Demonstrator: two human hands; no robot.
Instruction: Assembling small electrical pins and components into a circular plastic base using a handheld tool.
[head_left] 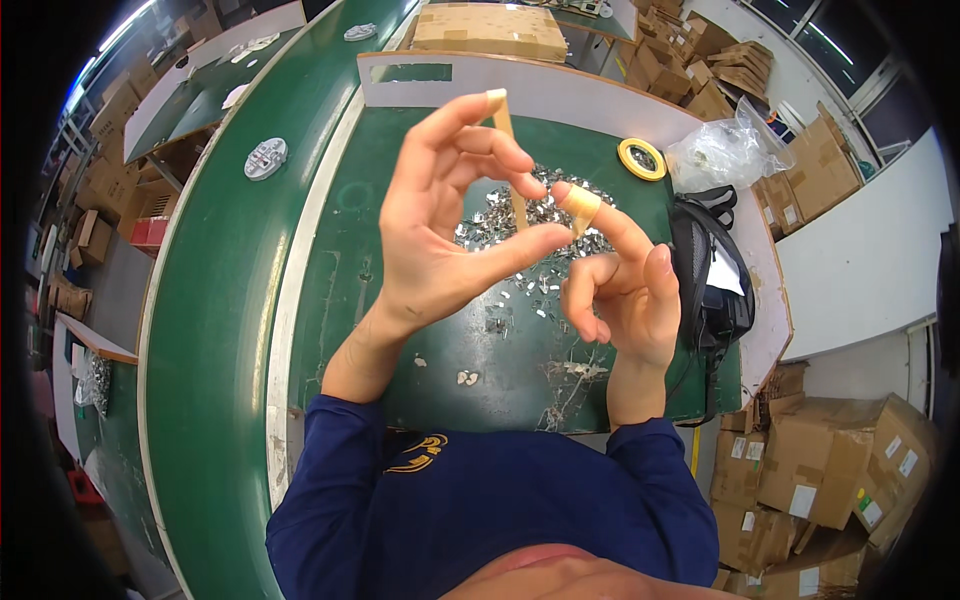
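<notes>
My left hand (440,210) is raised over the green table, with a strip of yellow masking tape (505,125) clinging to its index fingertip. The strip hangs down behind the other fingers. My left thumb touches the tape wrap (581,207) around the index finger of my right hand (630,300). That finger points left and the others curl loosely, holding nothing. Beneath both hands lies a pile of small metal parts (490,222); my hands partly hide it.
A yellow tape roll (641,159) lies at the table's far right, near a clear plastic bag (730,150) and a black backpack (712,280). On the left runs a green conveyor belt (215,330) carrying grey parts (266,158). Cardboard boxes (820,460) are stacked at right.
</notes>
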